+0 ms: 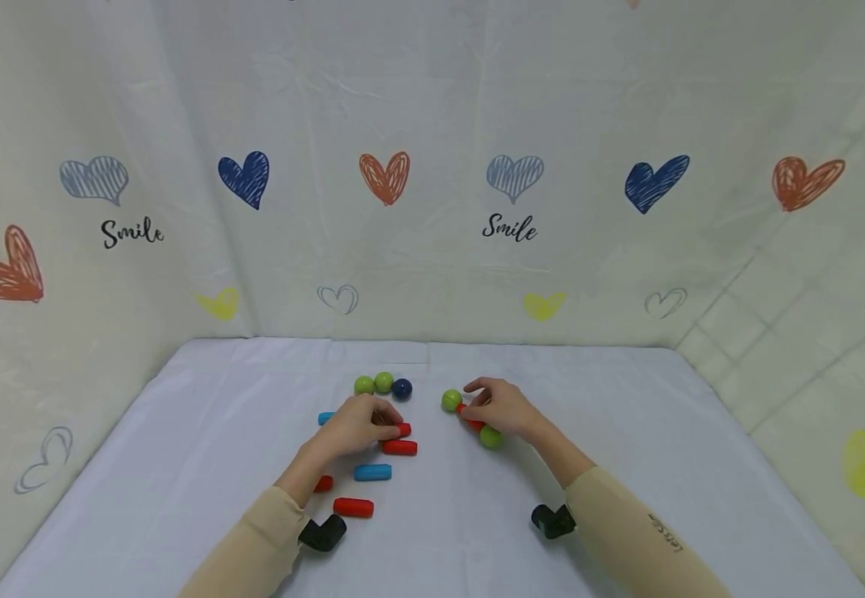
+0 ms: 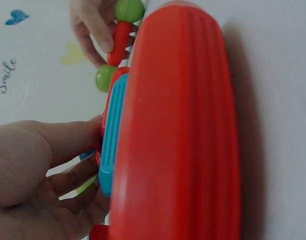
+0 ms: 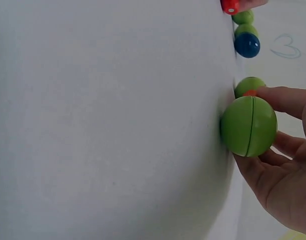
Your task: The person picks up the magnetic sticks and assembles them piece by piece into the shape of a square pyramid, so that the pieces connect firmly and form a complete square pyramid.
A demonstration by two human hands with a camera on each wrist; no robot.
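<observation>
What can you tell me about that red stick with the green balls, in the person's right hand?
The red stick is short and looks like shiny plastic, capped at both ends: a near green ball with a seam line, and a far green ball further left. It runs diagonally, low over the white cloth; whether it touches that is unclear. The right hand pinches it.

left hand: fingers curled, pinching | right hand: pinching | arms: extended forward, apart
</observation>
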